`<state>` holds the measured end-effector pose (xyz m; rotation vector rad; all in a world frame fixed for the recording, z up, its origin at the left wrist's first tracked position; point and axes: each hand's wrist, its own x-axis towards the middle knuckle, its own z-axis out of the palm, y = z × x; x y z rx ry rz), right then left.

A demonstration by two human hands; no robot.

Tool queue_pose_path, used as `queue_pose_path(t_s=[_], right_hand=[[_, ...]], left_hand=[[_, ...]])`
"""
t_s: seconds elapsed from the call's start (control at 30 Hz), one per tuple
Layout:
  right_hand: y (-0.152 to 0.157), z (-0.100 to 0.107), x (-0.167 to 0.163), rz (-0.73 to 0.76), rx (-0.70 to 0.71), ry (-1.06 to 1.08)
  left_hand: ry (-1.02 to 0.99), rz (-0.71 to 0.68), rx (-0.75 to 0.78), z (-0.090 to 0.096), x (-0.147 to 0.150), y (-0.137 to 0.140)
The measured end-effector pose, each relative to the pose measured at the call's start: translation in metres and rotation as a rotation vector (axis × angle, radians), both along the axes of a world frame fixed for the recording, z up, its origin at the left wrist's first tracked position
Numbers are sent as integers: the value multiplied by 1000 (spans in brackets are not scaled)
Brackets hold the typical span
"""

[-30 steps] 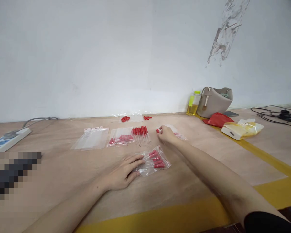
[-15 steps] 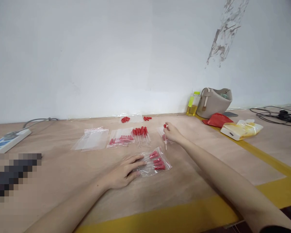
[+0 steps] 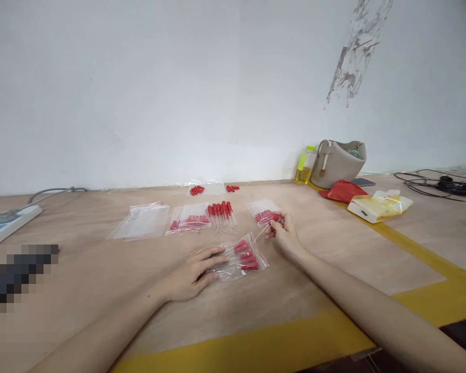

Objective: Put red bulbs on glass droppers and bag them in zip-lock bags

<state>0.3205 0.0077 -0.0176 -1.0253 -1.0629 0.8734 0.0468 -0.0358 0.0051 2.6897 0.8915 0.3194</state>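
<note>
My left hand (image 3: 194,272) lies with its fingers spread on a clear zip bag (image 3: 233,263) that holds several red-bulbed glass droppers, pressing its left end to the table. In my right hand (image 3: 285,234) is a single dropper (image 3: 274,221), pinched by its red bulb. Its thin glass tube slants down-left toward the bag's right-hand end. Just behind the right hand lies another filled zip bag (image 3: 264,210). A bunch of loose droppers (image 3: 222,215) rests further back, beside more filled bags (image 3: 190,217).
Flat clear bags (image 3: 142,220) lie at left. Red bulbs (image 3: 197,190) sit near the wall. A power strip (image 3: 13,223) is far left. At right are a bottle (image 3: 305,166), a grey handbag (image 3: 337,163), a red pouch (image 3: 344,191), a tissue pack (image 3: 380,206) and black cables (image 3: 446,184).
My right hand has come nearer with the dropper, from the bag at the back right to the mouth end of the near bag. The dropper has tilted from upright to slanting. My left hand stays on the bag.
</note>
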Motion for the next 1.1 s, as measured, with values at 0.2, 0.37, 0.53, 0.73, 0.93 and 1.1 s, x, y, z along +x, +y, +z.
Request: queue_pose_path(t_s=[0.2,0.37,0.53,0.73,0.93,1.1], right_hand=[[-9,15,13,-161,100,0],[-13,17,14,-140,84,-19],[-8,17,17,-166,14,18],[-6,23,9,115,-412,30],[-9,28,-17,373,-435,-525],[-12,38,-17,640,-518,-498]], left_hand=[[8,2,18,-1,0,0],[11,-2,25,-2,0,0],[11,2,31,-3,-1,0],[23,-14,41,-2,-2,2],[-4,-2,4,-3,-1,-3],[-142,111,37,1,-10,10]])
